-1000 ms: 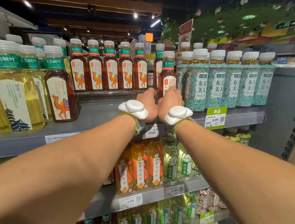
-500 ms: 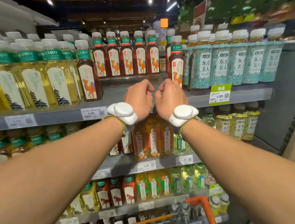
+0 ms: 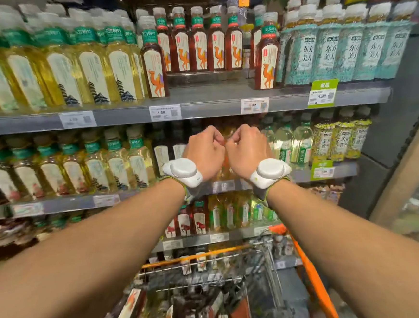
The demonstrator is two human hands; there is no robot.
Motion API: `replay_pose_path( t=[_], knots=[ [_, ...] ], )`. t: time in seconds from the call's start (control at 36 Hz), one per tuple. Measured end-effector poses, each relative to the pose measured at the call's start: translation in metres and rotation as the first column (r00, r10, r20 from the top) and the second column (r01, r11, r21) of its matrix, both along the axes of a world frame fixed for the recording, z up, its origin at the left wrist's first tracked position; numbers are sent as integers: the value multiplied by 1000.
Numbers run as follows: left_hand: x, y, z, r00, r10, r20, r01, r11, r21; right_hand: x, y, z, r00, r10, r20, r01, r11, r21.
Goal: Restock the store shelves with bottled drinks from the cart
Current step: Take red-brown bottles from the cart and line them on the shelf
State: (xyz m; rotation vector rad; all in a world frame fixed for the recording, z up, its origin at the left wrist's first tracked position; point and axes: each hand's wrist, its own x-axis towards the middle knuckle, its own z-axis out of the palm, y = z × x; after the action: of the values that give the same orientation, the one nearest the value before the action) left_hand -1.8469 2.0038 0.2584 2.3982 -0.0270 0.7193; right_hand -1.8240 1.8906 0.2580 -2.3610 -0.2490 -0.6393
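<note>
Both hands dropped from top shelf [image 3: 211,93] toward cart [image 3: 310,276], left hand [image 3: 206,151] and right hand [image 3: 246,151] fisted, seemingly empty; shelf gap unfilled, cart bottles [image 3: 129,305] remain

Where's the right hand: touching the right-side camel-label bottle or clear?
Apart. Head view: right hand sits below the top shelf edge; camel-label bottle stands above it.

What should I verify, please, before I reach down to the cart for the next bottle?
1. Hands free: left hand and right hand are fists with curled fingers, holding nothing: ok.
2. Room on the top shelf between the left camel-label bottle and the right camel-label bottle: ok.
3. Both of those stand upright: ok.
4. Stock left in the cart: ok.
5. The cart bottles match the camel label: blurred, cannot tell.
</note>
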Motion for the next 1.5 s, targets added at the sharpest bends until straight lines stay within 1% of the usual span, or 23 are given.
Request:
replay_pose_path(
  t=[0.17,0.19,0.22,0.28,0.33,0.39,0.53,0.61,0.69,0.75,0.81,0.83,0.92,0.94,1.03,1.11,1.19,1.22,1.25,1.28,1.33,1.36,1.5],
  knots=[
    [-49,32,-39,998,-7,-55,6,1000,-15,-59,32,-42,993,-41,-109,37,999,-38],
    [-50,35,-40,999,-8,-49,7,1000,-21,-60,35,-42,993,-42,-113,37,998,-49],
    [-63,43,-55,997,-36,-61,34,999,-41,-78,43,-54,990,-54,-133,46,997,-62],
    [-69,43,-62,997,-36,-65,35,999,-29,-82,44,-63,990,-61,-131,53,996,-67],
    [-85,57,-80,993,-54,-106,51,998,-32,-102,56,-81,984,-81,-160,66,993,-97],
    [-94,61,-94,992,-43,-118,40,999,-22,-114,61,-94,982,-81,-170,64,992,-108],
    [-114,59,-122,989,-7,-147,-4,997,-74,-138,61,-128,971,-90,-220,64,990,-123],
    [-122,59,-147,983,17,-182,-29,997,-66,-145,62,-152,961,-69,-269,48,996,-81],
    [-126,58,-179,963,66,-261,-87,994,-68,-149,60,-183,934,-58,-353,42,998,-51],
    [-129,58,-201,947,99,-306,-115,993,-35,-147,61,-207,909,-36,-415,21,999,-39],
    [-134,60,-217,939,83,-335,-105,993,-50,-147,60,-225,887,-41,-460,36,999,-19],
    [-138,61,-229,923,78,-378,-114,991,-73,-150,61,-237,874,-43,-484,39,999,-18],
    [-145,63,-260,897,103,-429,-146,987,-69,-156,63,-272,893,38,-449,-74,995,-65],
    [-150,64,-273,894,109,-435,-147,988,-54,-159,65,-288,887,53,-458,-81,996,-41],
    [-159,67,-295,882,96,-462,-122,992,-28,-163,67,-314,851,36,-524,-20,999,37],
    [-161,73,-321,844,160,-513,-195,981,-16,-165,74,-343,829,48,-558,-27,999,46],
    [-166,76,-349,821,148,-552,-222,973,-70,-172,78,-370,809,35,-587,-8,999,47],
    [-170,76,-369,799,145,-584,-230,970,-74,-176,80,-391,791,24,-612,0,999,40],
    [-170,76,-372,795,150,-588,-238,969,-74,-176,81,-394,785,23,-619,8,999,47],
    [-175,78,-395,776,150,-613,-246,966,-74,-182,86,-416,766,17,-643,6,999,33],
    [-177,76,-400,777,150,-612,-245,967,-74,-184,86,-420,758,14,-652,11,999,34],
    [-179,77,-414,771,152,-618,-252,965,-77,-189,89,-432,753,8,-658,4,1000,18],
    [-185,81,-439,768,170,-617,-270,960,-72,-199,91,-450,768,-9,-640,-16,999,-33]
  ],
)
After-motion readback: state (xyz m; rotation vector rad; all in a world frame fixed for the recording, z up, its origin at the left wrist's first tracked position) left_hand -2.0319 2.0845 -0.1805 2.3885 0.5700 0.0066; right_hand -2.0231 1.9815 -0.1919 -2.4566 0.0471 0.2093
